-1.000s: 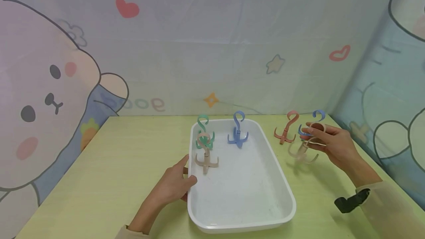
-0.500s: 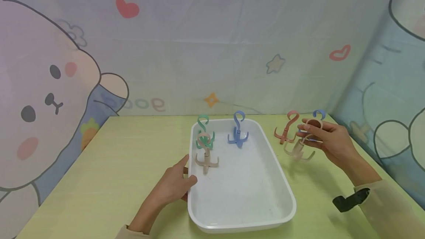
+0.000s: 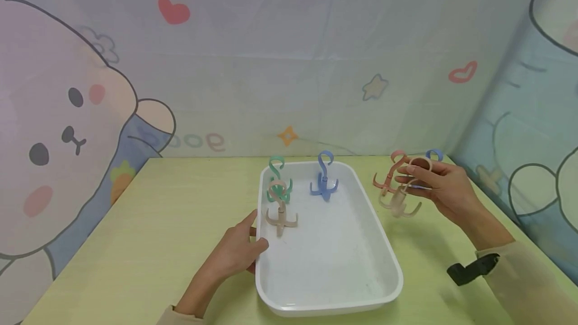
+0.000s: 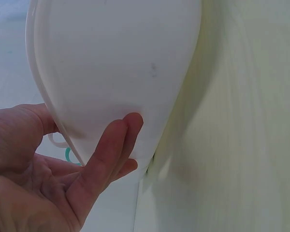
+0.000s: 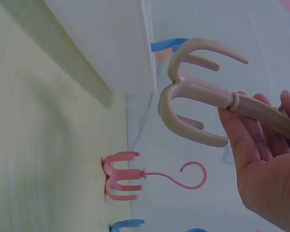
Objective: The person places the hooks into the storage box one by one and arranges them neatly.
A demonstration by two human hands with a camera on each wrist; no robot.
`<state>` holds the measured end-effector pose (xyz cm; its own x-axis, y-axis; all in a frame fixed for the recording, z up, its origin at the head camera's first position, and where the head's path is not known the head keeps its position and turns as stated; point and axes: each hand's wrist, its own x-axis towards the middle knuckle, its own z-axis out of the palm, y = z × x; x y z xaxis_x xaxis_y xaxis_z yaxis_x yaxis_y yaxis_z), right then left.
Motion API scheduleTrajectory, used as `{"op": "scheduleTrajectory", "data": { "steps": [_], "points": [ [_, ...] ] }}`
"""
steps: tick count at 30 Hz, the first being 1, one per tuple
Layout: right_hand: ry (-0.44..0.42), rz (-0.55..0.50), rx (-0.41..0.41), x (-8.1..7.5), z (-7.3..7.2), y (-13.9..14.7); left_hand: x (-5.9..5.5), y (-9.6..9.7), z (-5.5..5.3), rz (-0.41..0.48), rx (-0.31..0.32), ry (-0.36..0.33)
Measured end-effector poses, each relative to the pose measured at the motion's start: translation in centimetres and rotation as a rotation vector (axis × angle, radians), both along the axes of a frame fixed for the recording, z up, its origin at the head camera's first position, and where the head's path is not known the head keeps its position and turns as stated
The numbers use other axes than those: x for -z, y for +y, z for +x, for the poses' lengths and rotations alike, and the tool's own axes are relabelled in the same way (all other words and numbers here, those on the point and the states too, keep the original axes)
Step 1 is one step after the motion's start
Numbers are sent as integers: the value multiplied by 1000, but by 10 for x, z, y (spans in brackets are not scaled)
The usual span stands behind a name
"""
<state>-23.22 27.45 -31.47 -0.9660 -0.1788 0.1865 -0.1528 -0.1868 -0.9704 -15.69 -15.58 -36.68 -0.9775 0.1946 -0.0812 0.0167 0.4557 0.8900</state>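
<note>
My left hand (image 3: 236,251) grips the left wall of a white plastic tray (image 3: 331,260), thumb over the rim and fingers against the outside, as the left wrist view also shows. Right of the tray, my right hand (image 3: 448,189) pinches the curved top of a beige four-pronged hanging hook (image 3: 399,203). Its prongs point down, above the table. The right wrist view shows the same beige hook (image 5: 200,92) close up. Inside the tray stand a green hook (image 3: 276,164), a blue hook (image 3: 323,187) and another beige hook (image 3: 281,219).
On the table (image 3: 180,204) right of the tray stands a red hook (image 3: 389,174), partly overlapped by the held one. Behind my right hand is a second blue hook (image 3: 435,153), mostly hidden. A printed cloth (image 3: 280,64) hangs at the back and sides.
My right hand has moved left with the beige hook, which now overlaps the red hook in the head view. My left hand and the tray have stayed put.
</note>
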Motion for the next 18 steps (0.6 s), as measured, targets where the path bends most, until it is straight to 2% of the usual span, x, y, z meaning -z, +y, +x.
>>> {"op": "scheduleTrajectory", "data": {
  "steps": [5,13,18],
  "points": [
    [28,28,-28,-5,1,-7,-1,0,0,4,2,2],
    [-3,45,-17,-10,-3,-19,0,0,-1,5,3,7],
    [8,65,-27,-13,-4,-24,1,0,-1,0,2,6]
  ]
}}
